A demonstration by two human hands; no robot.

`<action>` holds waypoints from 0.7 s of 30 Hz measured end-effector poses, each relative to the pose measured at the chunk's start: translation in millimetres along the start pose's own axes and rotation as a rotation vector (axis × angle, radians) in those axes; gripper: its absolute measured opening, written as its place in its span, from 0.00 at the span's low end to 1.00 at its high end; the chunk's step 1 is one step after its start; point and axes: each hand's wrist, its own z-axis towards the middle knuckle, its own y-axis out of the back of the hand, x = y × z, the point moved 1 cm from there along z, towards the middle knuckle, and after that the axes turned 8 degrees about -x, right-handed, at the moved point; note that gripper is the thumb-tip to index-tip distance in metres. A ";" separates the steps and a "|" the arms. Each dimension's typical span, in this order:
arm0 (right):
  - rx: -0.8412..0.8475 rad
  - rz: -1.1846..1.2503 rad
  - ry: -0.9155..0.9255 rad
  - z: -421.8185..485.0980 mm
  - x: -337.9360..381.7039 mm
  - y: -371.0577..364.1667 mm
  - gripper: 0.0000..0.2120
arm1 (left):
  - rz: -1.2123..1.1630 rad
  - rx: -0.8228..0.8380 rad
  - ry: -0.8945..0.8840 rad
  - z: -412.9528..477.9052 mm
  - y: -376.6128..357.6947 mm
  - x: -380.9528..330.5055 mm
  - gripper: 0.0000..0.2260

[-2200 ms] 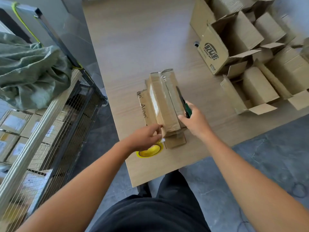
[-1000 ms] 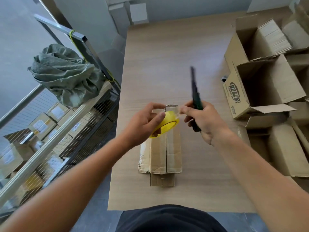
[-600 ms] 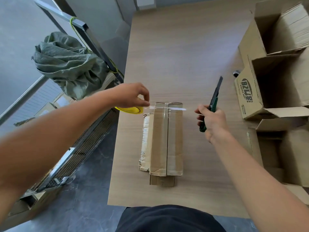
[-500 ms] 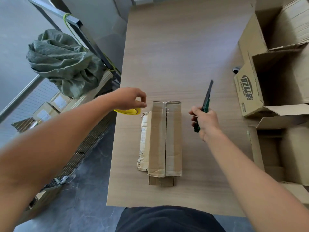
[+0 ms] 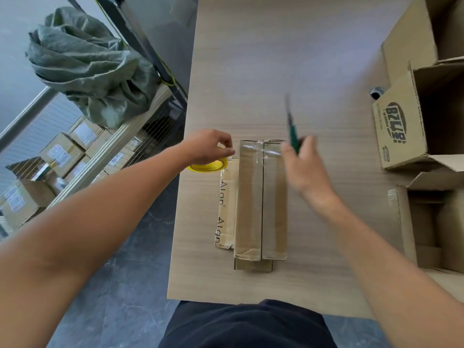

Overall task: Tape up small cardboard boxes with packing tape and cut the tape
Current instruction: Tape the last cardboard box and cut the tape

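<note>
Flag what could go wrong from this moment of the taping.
1. The right hand, motion-blurred, grips the green-handled utility knife beside the clear tape strip; a fast, misjudged swing could slice the brown cardboard box bundle instead.
2. The left hand holds the yellow-cored tape roll at the strip's other end, so an overshooting blade might reach its fingers.
</note>
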 end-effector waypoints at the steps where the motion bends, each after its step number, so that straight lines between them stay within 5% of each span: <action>1: 0.096 -0.009 0.000 -12.8 8.8 -13.7 0.13 | -0.014 0.003 -0.007 -0.1 0.3 0.7 0.10; 8: 0.243 -0.445 -0.033 -50.6 14.9 -68.2 0.25 | -0.096 0.033 -0.035 -1.5 5.5 11.0 0.07; 21: 0.325 -0.898 -0.180 -41.5 48.3 -105.8 0.27 | 0.179 -0.055 -0.280 -6.4 1.5 14.1 0.08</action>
